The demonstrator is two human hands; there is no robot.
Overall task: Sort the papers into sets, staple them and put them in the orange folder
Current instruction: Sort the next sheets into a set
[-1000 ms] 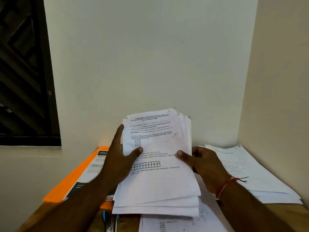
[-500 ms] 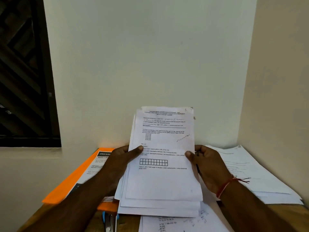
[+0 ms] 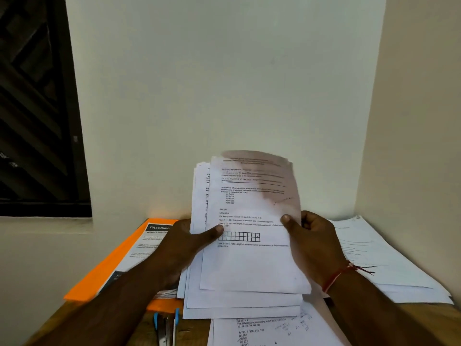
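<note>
The stack of printed sheets (image 3: 237, 303) stands tilted at centre, its foot by the wooden surface (image 3: 436, 318). The left hand (image 3: 184, 245) grips its 9 o'clock edge, thumb on the front. The right hand (image 3: 316, 245) pinches the top sheet (image 3: 249, 265) at 3 o'clock, fingers (image 3: 314, 222) curled behind. Such paper is likely light, floppy and slippery, so it is best held low at the side edges. The orange folder (image 3: 99, 275) lies at 8 o'clock.

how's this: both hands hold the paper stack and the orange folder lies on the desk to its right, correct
No. In the head view the orange folder lies on the desk to the left of the paper stack, not right. The left hand and right hand do hold it.
</note>
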